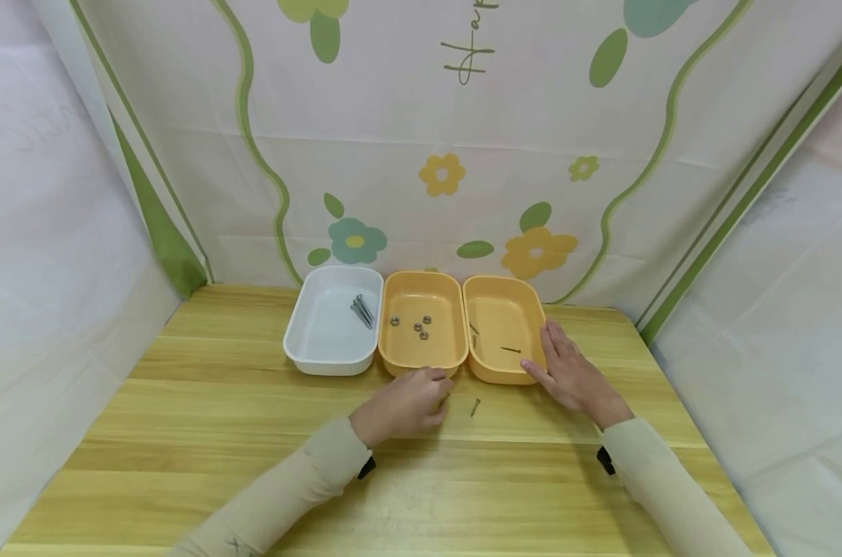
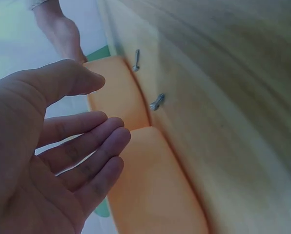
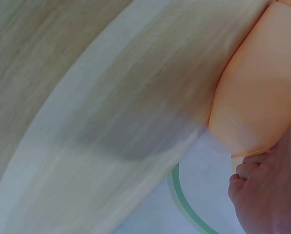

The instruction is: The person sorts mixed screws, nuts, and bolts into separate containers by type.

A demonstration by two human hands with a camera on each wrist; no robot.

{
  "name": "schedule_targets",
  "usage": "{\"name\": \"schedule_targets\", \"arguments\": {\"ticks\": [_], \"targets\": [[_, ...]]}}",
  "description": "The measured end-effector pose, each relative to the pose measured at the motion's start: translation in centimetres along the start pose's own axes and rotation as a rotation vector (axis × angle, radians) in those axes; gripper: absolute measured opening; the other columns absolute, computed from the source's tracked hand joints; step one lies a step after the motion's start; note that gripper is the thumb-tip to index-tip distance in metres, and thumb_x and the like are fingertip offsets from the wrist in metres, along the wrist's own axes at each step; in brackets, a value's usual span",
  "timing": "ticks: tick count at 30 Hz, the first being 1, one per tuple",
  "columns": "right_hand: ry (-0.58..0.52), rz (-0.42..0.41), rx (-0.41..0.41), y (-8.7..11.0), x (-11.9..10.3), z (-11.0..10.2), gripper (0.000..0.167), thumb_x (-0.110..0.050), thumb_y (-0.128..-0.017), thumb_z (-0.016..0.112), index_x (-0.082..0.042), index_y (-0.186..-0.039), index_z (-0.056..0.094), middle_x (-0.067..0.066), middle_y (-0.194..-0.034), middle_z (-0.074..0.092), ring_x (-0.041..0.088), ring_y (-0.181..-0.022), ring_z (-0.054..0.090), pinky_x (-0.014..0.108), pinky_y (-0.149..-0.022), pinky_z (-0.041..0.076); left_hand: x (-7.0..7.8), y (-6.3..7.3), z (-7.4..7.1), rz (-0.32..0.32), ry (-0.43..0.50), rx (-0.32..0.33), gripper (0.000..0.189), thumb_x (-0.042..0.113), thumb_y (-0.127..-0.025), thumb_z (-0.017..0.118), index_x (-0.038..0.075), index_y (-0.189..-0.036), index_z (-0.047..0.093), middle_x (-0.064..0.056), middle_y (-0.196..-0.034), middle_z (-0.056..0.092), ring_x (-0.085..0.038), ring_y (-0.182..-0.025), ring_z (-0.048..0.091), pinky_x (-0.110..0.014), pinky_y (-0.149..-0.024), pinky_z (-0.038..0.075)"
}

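Note:
My left hand [image 1: 408,404] is low over the table, just in front of the middle yellow-orange tray [image 1: 423,280]. In the left wrist view its fingers are loosely bent, thumb apart, with nothing between them. Close to its fingertips lies one screw [image 2: 157,102]; another screw [image 1: 475,408] lies farther right, before the right yellow-orange tray [image 1: 502,286]. My right hand [image 1: 579,379] grips that tray at its front right corner, thumb at the rim and fingers along the outer side wall. A few small screws [image 1: 511,350] lie inside that tray.
A white tray [image 1: 326,309] at the left of the row contains several long bolts [image 1: 362,310]. Several nuts [image 1: 417,327] lie in the middle tray. The three trays stand side by side at the back of the wooden table [image 1: 267,456], before a patterned cloth [image 1: 393,108].

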State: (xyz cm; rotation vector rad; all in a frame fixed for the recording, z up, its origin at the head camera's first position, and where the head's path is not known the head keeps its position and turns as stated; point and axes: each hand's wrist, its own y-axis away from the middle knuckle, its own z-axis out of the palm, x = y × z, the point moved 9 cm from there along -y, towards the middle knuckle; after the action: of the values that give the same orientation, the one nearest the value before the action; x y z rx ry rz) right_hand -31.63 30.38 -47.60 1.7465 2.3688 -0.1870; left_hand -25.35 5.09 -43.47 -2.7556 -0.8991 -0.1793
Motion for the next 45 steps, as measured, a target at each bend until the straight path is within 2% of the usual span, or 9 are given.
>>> {"name": "schedule_targets", "arguments": {"ticks": [10,15,18,22,25,32,35,40,45], "targets": [[0.003,-0.003,0.005,0.2,-0.2,0.0,0.095,-0.061,-0.110,0.036,0.007,-0.166,0.002,0.027,-0.176,-0.004,0.044,-0.165,0.002,0.065,-0.131,0.015,-1.2,-0.3,2.7,-0.090,0.023,-0.035,0.007,0.009,-0.091,0.075,0.008,-0.097,0.073,-0.001,-0.092,0.065,-0.010,-0.075,0.053,-0.022,-0.065,0.047],[0.000,-0.003,0.004,0.2,-0.2,0.0,0.094,-0.061,-0.110,0.036,0.007,-0.166,0.001,0.026,-0.176,-0.005,0.044,-0.165,0.002,0.066,-0.131,0.015,-1.2,-0.7,3.2,-0.117,-0.022,-0.035,0.002,0.009,-0.092,0.074,0.010,-0.091,0.072,-0.002,-0.088,0.066,-0.013,-0.074,0.058,-0.025,-0.065,0.052],[0.002,-0.004,0.008,0.2,-0.2,-0.1,0.094,-0.060,-0.110,0.036,0.008,-0.166,0.002,0.027,-0.176,-0.004,0.044,-0.165,0.002,0.065,-0.131,0.015,-0.9,-1.1,3.3,-0.106,-0.064,-0.019,0.009,0.008,-0.094,0.071,0.009,-0.085,0.071,-0.004,-0.085,0.068,-0.016,-0.074,0.062,-0.028,-0.066,0.054],[-0.005,-0.004,0.009,0.2,-0.3,-0.1,0.094,-0.060,-0.110,0.037,0.008,-0.166,0.002,0.026,-0.176,-0.004,0.044,-0.165,0.002,0.065,-0.131,0.016,-0.7,-1.3,3.5,-0.112,-0.046,-0.023,0.017,0.005,-0.097,0.067,0.007,-0.081,0.070,-0.006,-0.078,0.067,-0.015,-0.068,0.061,-0.027,-0.061,0.053],[-0.012,-0.004,0.004,0.2,-0.3,0.0,0.095,-0.061,-0.110,0.036,0.008,-0.166,0.002,0.025,-0.177,-0.006,0.044,-0.165,0.001,0.065,-0.131,0.015,-0.7,-1.4,3.7,-0.117,-0.019,-0.051,0.018,0.003,-0.096,0.069,0.008,-0.078,0.068,-0.003,-0.073,0.063,-0.012,-0.065,0.056,-0.025,-0.058,0.050],[-0.013,-0.004,0.001,0.2,-0.3,0.1,0.095,-0.060,-0.110,0.037,0.007,-0.166,0.000,0.023,-0.177,-0.009,0.044,-0.165,0.001,0.065,-0.131,0.014,0.1,-1.3,4.0,-0.032,0.030,-0.105,0.042,0.000,-0.092,0.072,0.018,-0.065,0.046,0.007,-0.065,0.040,-0.005,-0.060,0.033,-0.016,-0.054,0.029],[-0.008,-0.007,0.004,0.1,-0.3,-0.1,0.095,-0.060,-0.110,0.037,0.008,-0.166,0.001,0.024,-0.177,-0.009,0.044,-0.165,0.001,0.065,-0.131,0.014,0.8,-1.1,3.4,0.011,0.034,-0.103,0.043,0.000,-0.092,0.070,0.020,-0.066,0.043,0.007,-0.068,0.037,-0.004,-0.061,0.030,-0.014,-0.054,0.025],[-0.006,-0.003,0.007,0.1,-0.2,-0.2,0.095,-0.060,-0.110,0.037,0.007,-0.166,0.000,0.024,-0.177,-0.009,0.044,-0.165,0.001,0.065,-0.131,0.014,2.0,-0.8,2.1,0.090,-0.035,-0.058,0.033,0.003,-0.091,0.072,0.020,-0.071,0.051,0.008,-0.072,0.043,-0.003,-0.064,0.035,-0.013,-0.056,0.028],[-0.009,-0.002,0.005,0.1,-0.2,-0.1,0.095,-0.060,-0.110,0.037,0.007,-0.166,0.000,0.023,-0.177,-0.009,0.044,-0.165,0.001,0.065,-0.131,0.014,2.9,-0.5,0.8,0.133,-0.088,-0.016,0.020,0.004,-0.090,0.073,0.018,-0.080,0.064,0.006,-0.075,0.053,-0.002,-0.064,0.042,-0.011,-0.057,0.034]]}}
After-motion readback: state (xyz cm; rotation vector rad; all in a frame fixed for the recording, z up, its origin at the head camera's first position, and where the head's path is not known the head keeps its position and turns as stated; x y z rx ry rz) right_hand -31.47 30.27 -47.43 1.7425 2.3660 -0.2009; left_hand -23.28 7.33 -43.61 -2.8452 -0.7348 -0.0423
